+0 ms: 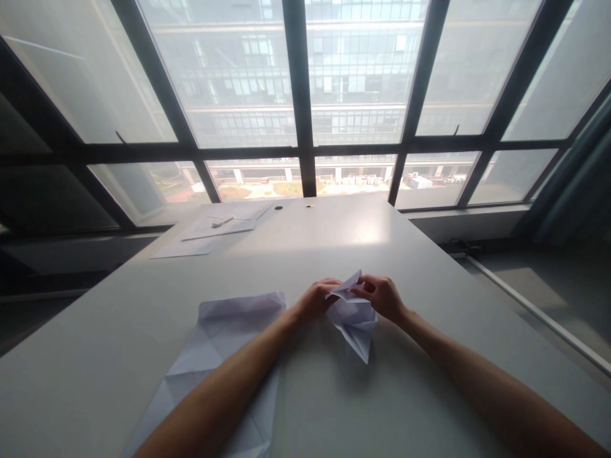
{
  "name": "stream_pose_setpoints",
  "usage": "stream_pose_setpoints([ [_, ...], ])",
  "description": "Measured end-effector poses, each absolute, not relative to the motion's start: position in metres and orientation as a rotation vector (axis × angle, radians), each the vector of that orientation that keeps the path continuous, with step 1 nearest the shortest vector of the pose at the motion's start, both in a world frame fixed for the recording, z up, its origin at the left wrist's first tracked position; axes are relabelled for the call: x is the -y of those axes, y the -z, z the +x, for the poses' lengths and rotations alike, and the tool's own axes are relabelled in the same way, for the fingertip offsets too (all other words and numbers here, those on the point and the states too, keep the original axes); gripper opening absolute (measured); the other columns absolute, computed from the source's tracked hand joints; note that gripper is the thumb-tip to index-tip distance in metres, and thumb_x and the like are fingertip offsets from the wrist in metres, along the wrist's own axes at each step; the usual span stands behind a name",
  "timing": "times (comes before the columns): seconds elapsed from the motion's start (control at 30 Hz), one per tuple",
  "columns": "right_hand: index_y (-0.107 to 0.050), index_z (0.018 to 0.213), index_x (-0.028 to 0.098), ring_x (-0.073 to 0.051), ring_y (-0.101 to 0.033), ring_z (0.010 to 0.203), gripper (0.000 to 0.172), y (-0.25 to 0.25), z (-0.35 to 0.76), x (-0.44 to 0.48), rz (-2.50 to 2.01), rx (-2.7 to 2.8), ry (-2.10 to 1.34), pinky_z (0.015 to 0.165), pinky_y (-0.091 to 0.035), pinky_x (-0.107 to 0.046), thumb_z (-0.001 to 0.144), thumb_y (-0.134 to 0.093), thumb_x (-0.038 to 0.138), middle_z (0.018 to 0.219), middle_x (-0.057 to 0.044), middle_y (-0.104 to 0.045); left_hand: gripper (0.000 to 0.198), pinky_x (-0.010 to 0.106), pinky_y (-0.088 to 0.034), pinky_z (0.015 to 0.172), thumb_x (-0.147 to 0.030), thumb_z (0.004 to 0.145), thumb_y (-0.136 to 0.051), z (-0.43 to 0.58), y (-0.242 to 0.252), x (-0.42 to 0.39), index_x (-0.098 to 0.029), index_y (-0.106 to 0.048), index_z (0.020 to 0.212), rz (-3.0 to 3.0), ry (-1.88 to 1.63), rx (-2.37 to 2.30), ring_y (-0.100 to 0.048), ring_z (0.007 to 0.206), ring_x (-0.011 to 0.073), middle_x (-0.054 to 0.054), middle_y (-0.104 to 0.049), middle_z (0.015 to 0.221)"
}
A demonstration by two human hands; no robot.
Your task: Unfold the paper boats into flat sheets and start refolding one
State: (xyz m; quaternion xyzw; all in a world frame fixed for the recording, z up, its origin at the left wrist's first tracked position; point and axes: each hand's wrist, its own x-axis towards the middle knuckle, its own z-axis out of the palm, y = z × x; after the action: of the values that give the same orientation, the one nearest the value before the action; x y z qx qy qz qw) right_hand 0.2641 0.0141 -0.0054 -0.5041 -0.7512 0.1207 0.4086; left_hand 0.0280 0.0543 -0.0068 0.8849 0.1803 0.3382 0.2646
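A folded piece of white paper (pixel 354 318) with pointed corners is held between both hands just above the table. My left hand (pixel 321 298) grips its left edge, the fingertips partly hidden behind the paper. On the other side, my right hand (pixel 380 295) pinches the upper right part near a raised point, with thumb and fingers closed. One sharp tip of the paper points down toward me. Under my left forearm lies a large creased sheet of paper (pixel 205 346), opened out flat with fold lines across it.
The white table (pixel 405 394) reaches toward tall windows with dark frames (pixel 300 95). At its far left rest several sheets of paper (pixel 191 248) with a small white object (pixel 222 222) on top. Two round holes sit near the far edge. A curtain (pixel 568 165) hangs at right.
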Motion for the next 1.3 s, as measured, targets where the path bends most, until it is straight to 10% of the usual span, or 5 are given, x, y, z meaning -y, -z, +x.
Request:
stream_pose_setpoints([
  [0.5, -0.043, 0.061, 0.022, -0.011, -0.033, 0.049, 0.030, -0.005, 0.267, -0.025, -1.054, 1.224, -1.088, 0.047, -0.026, -0.024, 0.077, -0.062, 0.039, 0.053, 0.006, -0.037, 0.041, 0.035, -0.054, 0.075, -0.050, 0.096, -0.059, 0.028, 0.000, -0.052, -0.013, -0.075, 0.092, 2.029, -0.938, -0.686, -0.068, 0.082, 0.0240, 0.011, -0.073, 0.088],
  [0.77, -0.056, 0.066, 0.021, -0.019, -0.054, 0.056, 0.025, -0.014, 0.320, -0.041, -1.172, 1.128, -1.207, 0.050, -0.043, -0.029, 0.074, -0.059, 0.045, 0.055, -0.003, -0.055, 0.087, 0.025, -0.049, 0.061, -0.047, 0.082, -0.076, 0.024, 0.002, -0.057, -0.019, -0.035, 0.153, 1.643, -0.851, -0.668, -0.064, 0.069, 0.0154, 0.004, -0.069, 0.086],
  [0.87, -0.062, 0.070, 0.018, -0.021, -0.056, 0.056, 0.028, -0.009, 0.329, -0.047, -1.273, 1.144, -1.130, 0.050, -0.044, -0.031, 0.074, -0.061, 0.046, 0.057, -0.004, -0.059, 0.065, 0.021, -0.045, 0.057, -0.047, 0.083, -0.075, 0.027, 0.003, -0.058, -0.019, -0.053, 0.138, 1.693, -0.852, -0.705, -0.060, 0.068, 0.0137, 0.003, -0.067, 0.085],
  [1.0, -0.064, 0.085, 0.017, -0.015, -0.050, 0.052, 0.033, 0.001, 0.331, -0.052, -1.328, 1.141, -1.025, 0.047, -0.040, -0.027, 0.072, -0.069, 0.046, 0.060, 0.000, -0.059, 0.031, 0.026, -0.048, 0.065, -0.039, 0.087, -0.070, 0.030, 0.004, -0.059, -0.013, -0.072, 0.103, 1.892, -0.890, -0.781, -0.060, 0.076, 0.0169, 0.008, -0.068, 0.090],
  [1.3, -0.051, 0.134, 0.021, -0.020, -0.066, 0.078, 0.067, -0.006, 0.313, -0.044, -1.313, 1.278, -0.880, 0.059, -0.053, -0.028, 0.087, -0.051, 0.068, 0.109, -0.010, -0.062, 0.060, 0.037, -0.048, 0.101, -0.017, 0.081, -0.067, 0.025, 0.006, -0.064, -0.018, -0.058, 0.140, 2.114, -1.126, -0.884, -0.057, 0.108, 0.0234, 0.010, -0.056, 0.118],
])
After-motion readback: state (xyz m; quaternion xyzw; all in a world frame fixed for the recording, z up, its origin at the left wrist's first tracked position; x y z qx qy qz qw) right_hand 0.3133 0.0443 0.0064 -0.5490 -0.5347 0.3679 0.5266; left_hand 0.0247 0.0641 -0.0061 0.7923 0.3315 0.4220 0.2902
